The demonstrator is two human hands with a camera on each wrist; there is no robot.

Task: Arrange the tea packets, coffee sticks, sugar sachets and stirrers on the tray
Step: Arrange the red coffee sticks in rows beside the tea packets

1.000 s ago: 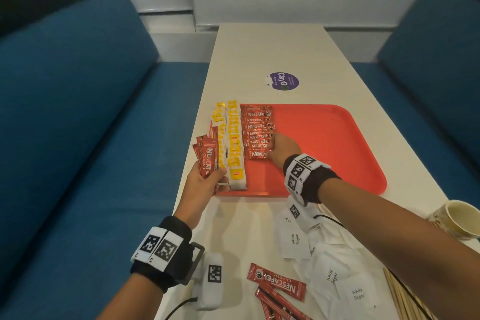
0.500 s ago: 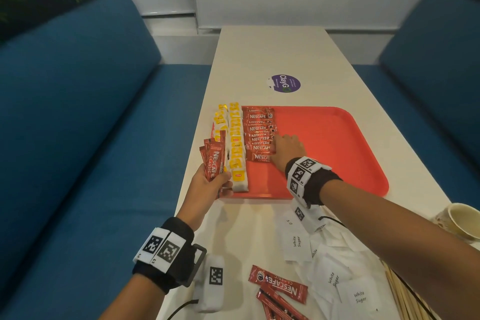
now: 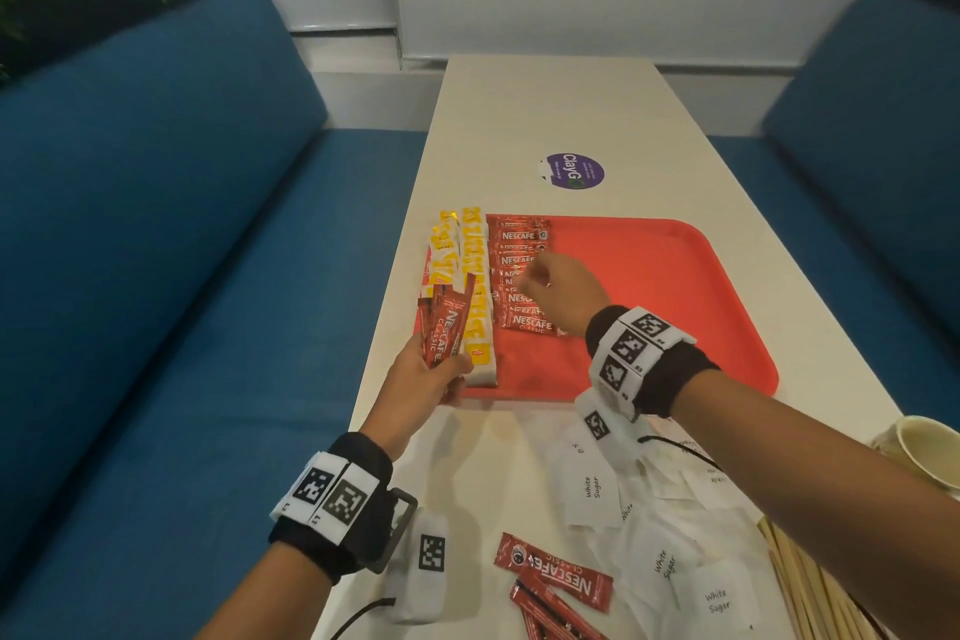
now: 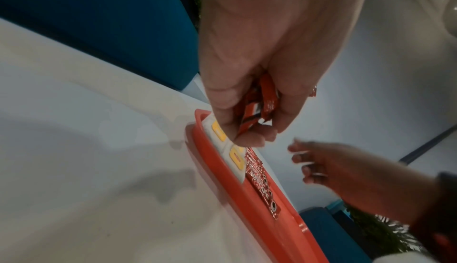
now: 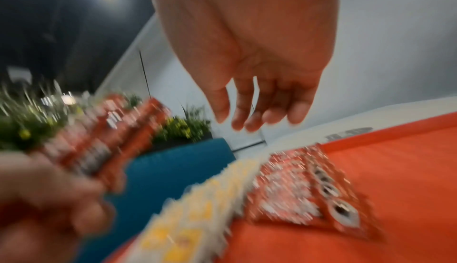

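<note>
A red tray point(image 3: 675, 307) lies on the white table. Along its left side run two rows of yellow tea packets point(image 3: 474, 270), and beside them a row of red coffee sticks point(image 3: 519, 237). My left hand point(image 3: 423, 382) grips a bundle of coffee sticks point(image 3: 445, 330) upright at the tray's near left corner; the left wrist view shows that bundle point(image 4: 257, 108) pinched between thumb and fingers. My right hand point(image 3: 558, 291) hovers over the coffee row, its fingers point(image 5: 254, 114) loose and holding nothing, stretched toward the bundle.
White sugar sachets point(image 3: 660, 561) are scattered on the near table, with loose coffee sticks point(image 3: 553, 577) in front and wooden stirrers point(image 3: 810, 592) at the right. A paper cup point(image 3: 930, 455) stands at the right edge. Blue sofas flank the table. A purple sticker point(image 3: 574, 171) lies beyond the tray.
My right hand has lifted off the row of coffee sticks on the tray and moved left toward the bundle. The left hand has kept its hold, tilting the bundle slightly.
</note>
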